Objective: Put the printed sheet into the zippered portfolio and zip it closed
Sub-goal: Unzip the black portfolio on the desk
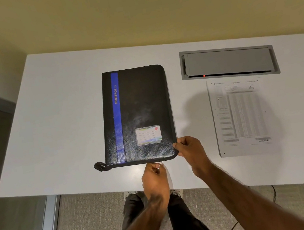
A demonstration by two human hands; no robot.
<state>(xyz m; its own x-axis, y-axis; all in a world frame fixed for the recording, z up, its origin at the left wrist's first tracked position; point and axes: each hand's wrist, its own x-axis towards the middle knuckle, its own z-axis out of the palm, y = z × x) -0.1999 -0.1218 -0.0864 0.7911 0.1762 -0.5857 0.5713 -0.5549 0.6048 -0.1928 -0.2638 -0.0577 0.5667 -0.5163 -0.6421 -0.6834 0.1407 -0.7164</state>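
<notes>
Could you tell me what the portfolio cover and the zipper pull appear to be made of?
Portfolio: probably leather or faux leather, glossy black; its grained surface shows sheen. Zipper pull, pinched by the left hand: seemingly thin pale metal, too small to be sure.

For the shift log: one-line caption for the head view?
Left hand pinches the zipper pull of the portfolio, right hand grips its near corner; printed sheet lies beside it.

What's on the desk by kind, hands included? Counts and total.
portfolio: 1
printed sheet: 1
cable hatch: 1
hands: 2 (left hand pinches the zipper pull, right hand grips the portfolio's corner)
total: 5
</notes>
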